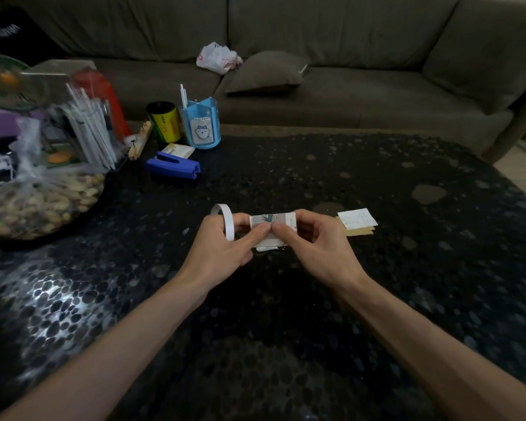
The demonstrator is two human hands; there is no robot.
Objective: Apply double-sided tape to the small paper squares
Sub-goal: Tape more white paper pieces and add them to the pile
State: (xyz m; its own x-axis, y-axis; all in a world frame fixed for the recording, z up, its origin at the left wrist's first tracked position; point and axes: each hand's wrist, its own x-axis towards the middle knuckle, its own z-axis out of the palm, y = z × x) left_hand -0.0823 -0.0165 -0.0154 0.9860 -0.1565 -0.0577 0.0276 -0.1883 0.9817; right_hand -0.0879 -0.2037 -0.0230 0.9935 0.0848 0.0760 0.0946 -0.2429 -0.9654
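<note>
The fingers of left hand (222, 247) and right hand (316, 249) pinch one paper square (271, 220); dark tabletop (316, 177) ends far at sofa (362, 95).

The yellow can (165, 124) bears red digits reading "50" (turned sideways); print on the blue pen holder (200, 129) and the paper square (271, 220) is too small to read.

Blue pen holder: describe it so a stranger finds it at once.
Start at the dark pebble-patterned table before the sofa; go to its far edge, left of centre. The pen holder stands there, right of a yellow can, behind a blue stapler. It alone is light blue with a cartoon animal on its front.
</note>
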